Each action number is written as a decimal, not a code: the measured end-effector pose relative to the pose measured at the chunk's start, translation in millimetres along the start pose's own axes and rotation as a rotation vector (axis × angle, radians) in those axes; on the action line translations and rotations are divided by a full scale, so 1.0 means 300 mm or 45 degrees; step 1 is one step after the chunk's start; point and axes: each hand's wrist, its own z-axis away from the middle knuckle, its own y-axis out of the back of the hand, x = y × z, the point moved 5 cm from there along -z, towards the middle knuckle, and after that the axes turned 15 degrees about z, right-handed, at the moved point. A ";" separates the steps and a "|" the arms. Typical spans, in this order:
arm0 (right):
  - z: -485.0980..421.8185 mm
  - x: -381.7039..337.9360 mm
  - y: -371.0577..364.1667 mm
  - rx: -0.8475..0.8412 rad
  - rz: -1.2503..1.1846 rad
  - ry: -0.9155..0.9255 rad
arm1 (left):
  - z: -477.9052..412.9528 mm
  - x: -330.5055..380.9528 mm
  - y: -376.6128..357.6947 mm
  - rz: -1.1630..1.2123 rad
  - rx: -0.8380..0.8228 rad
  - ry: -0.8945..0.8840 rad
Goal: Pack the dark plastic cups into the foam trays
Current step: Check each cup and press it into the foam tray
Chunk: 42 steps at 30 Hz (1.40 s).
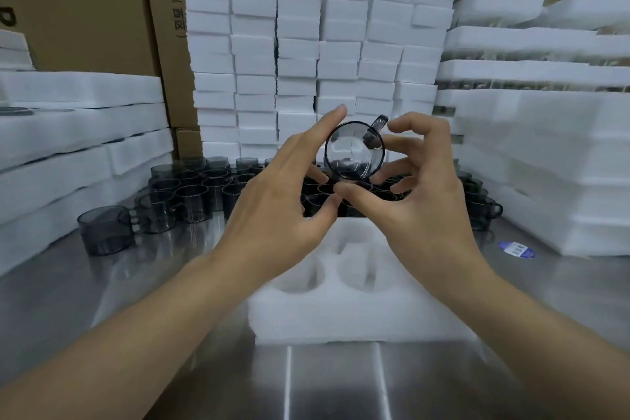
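A dark see-through cup [354, 152] with a handle is held up in the air, its round mouth or base facing me. My left hand [286, 194] touches its left side with spread fingers. My right hand [409, 187] pinches it from the right and below. Under the hands a white foam tray [358, 310] lies on the steel table, with round pockets that look unfilled. Several more dark cups [191, 194] stand crowded on the table behind the tray.
Stacks of white foam blocks [306, 44] form a wall at the back. Foam trays are piled at the left [75, 133] and right [545, 153]. Cardboard boxes [78, 3] stand behind. A blue sticker [516, 249] lies on the table at the right.
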 end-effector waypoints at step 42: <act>-0.009 0.032 -0.035 -0.129 0.329 0.081 | 0.012 -0.100 -0.015 0.322 0.059 0.458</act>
